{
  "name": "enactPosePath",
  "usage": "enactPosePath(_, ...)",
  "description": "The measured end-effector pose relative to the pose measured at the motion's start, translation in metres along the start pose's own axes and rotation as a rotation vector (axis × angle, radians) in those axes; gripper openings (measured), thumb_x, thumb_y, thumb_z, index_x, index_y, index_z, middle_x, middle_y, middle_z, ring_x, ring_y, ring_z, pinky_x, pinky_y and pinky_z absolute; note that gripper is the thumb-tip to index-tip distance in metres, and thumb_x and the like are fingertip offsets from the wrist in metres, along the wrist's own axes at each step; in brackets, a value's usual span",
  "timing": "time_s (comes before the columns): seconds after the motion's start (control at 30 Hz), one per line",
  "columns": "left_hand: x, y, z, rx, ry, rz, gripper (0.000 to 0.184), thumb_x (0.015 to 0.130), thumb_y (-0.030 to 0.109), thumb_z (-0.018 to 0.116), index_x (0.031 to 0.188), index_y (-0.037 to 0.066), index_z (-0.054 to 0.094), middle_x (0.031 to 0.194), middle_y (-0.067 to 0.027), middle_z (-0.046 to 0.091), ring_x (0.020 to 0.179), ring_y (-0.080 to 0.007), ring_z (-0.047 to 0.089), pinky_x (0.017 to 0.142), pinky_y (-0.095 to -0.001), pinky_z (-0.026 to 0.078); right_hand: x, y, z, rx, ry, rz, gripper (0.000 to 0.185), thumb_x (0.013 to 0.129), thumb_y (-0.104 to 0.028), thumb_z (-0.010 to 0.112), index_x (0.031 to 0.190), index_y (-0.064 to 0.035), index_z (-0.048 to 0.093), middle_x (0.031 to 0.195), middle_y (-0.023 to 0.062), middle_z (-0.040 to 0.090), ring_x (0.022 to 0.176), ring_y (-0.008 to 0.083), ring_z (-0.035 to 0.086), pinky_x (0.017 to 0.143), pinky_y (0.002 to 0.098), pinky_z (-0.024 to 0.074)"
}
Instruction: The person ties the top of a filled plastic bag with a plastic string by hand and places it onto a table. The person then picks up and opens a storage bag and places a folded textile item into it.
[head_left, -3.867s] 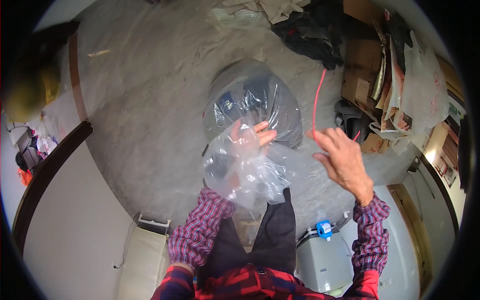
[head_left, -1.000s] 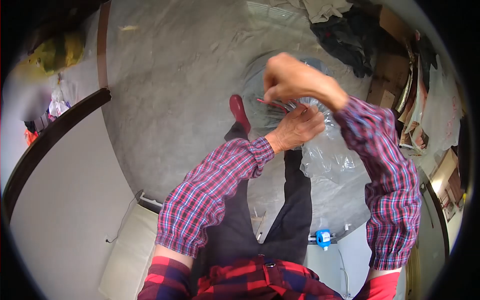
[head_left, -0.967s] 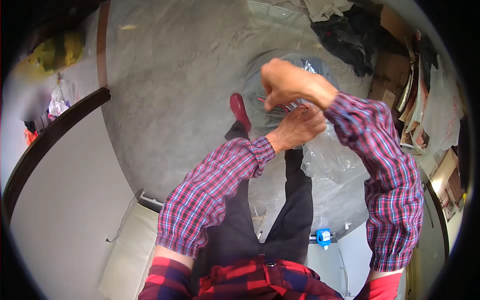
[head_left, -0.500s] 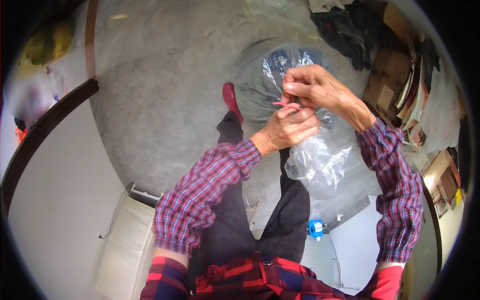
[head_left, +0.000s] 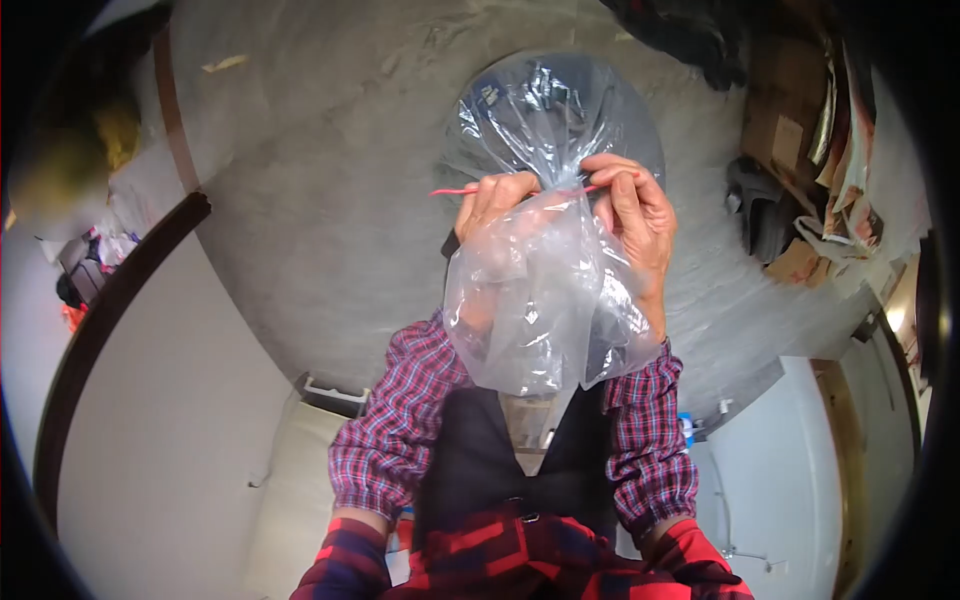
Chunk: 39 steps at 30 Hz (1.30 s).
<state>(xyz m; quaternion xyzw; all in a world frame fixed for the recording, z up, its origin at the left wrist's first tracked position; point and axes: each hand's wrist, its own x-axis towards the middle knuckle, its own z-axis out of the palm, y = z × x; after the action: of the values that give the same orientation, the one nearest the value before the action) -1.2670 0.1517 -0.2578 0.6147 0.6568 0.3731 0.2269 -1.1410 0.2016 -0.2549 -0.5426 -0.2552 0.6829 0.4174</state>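
A large clear plastic bag point(head_left: 550, 110) with dark contents stands on the floor, its neck gathered between my hands. Its loose top point(head_left: 530, 300) hangs toward me over part of my left hand and wrist. A red string point(head_left: 453, 191) crosses the gathered neck. My left hand point(head_left: 492, 205) is closed on the string on the left side, with one end poking out past the fingers. On the right, my right hand point(head_left: 637, 205) pinches the string between thumb and fingers, close beside the neck.
Flattened cardboard point(head_left: 785, 110) and wrappings are stacked at the right, with a dark object point(head_left: 765, 210) beside them. Dark cloth point(head_left: 690, 40) lies at the top right. A dark-edged partition point(head_left: 120, 290) runs along the left. A cream box-like piece point(head_left: 295, 480) stands at the lower left.
My hands were together above the neck and are now apart on its two sides, with the string between them. The bag's loose top has swung to the middle, and the view has shifted.
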Motion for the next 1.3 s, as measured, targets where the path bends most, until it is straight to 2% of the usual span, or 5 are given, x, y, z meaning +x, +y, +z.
enactPosePath(0.27,0.014,0.014,-0.003,-0.071,-0.007,-0.228,0.021,0.068,0.011,0.059,0.088,0.006,0.057,0.085,-0.0042,0.052,0.076,-0.0189,0.050,0.065,-0.0307,0.039,0.007,0.003,0.030,0.264,0.064,0.208,0.024,0.088,-0.022,0.046,0.073,-0.0041,0.052,0.074,0.0075,0.057,0.046,0.0008,0.033,0.044,0.0150,0.0284)
enactPosePath(0.4,0.021,0.006,0.005,-0.904,0.342,-1.016,0.013,0.080,0.017,0.054,0.090,0.009,0.054,0.079,0.0009,0.049,0.068,-0.0064,0.046,0.055,-0.0186,0.035,-0.001,0.011,0.039,0.655,0.113,0.279,0.023,0.087,-0.018,0.045,0.070,-0.0038,0.052,0.071,0.0061,0.057,0.042,0.0046,0.032,0.042,0.0182,0.0293)
enactPosePath(0.47,0.045,0.004,0.000,-0.834,0.216,-1.273,0.011,0.080,0.018,0.054,0.086,0.009,0.053,0.072,0.0022,0.048,0.060,-0.0050,0.043,0.049,-0.0191,0.032,-0.019,0.012,0.047,-0.073,0.137,-0.157,0.019,0.084,-0.013,0.048,0.071,-0.0010,0.053,0.071,0.0056,0.057,0.044,0.0082,0.039,0.045,0.0195,0.0330)
enactPosePath(0.87,0.066,-0.024,-0.037,-0.196,-0.502,-0.460,0.031,0.073,0.025,0.061,0.095,0.002,0.058,0.083,-0.0088,0.059,0.075,-0.0184,0.055,0.067,-0.0308,0.043,-0.008,0.034,0.017,-0.424,-0.225,-0.638,0.022,0.070,0.004,0.055,0.090,-0.0032,0.059,0.089,0.0107,0.062,0.081,0.0232,0.061,0.068,0.0279,0.0502)
enactPosePath(1.3,0.038,-0.004,-0.036,0.162,-0.177,-0.127,0.021,0.063,0.004,0.058,0.084,0.001,0.057,0.078,-0.0157,0.055,0.074,-0.0348,0.050,0.064,-0.0399,0.040,-0.006,0.016,0.018,-0.735,-0.040,-0.501,0.021,0.070,-0.008,0.061,0.088,0.0002,0.054,0.074,0.0146,0.059,0.060,0.0274,0.059,0.051,0.0327,0.0461)
